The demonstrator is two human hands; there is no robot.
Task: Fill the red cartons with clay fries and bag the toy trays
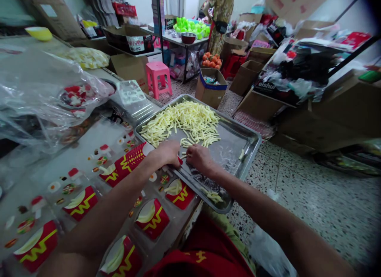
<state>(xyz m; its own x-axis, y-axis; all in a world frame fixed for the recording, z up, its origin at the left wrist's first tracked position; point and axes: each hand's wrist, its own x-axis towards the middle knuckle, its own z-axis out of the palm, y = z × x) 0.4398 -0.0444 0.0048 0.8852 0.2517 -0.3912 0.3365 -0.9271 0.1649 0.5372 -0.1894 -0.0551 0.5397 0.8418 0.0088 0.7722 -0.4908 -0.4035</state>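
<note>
My left hand (170, 152) is closed at the near edge of a metal tray (253, 150), on a red fry carton (180, 160) that mostly hides behind the fingers. Close beside it, my right hand (200, 158) has its fingers curled together around pale fry-shaped sticks at the carton's mouth. A heap of these yellowish fry sticks (193, 118) covers the tray's far side, and a few lie at its near corner. Left of the tray is a nested row of red cartons (127, 162). Filled red cartons (153, 219) sit in clear plastic trays with small toy foods.
Clear plastic sheeting (35, 90) covers the table's left part, near a clear moulded tray stack (131, 96). Beyond stand a pink stool (157, 76), an open cardboard box (211, 88) and a person (220, 23) by another table. Boxes crowd the right side.
</note>
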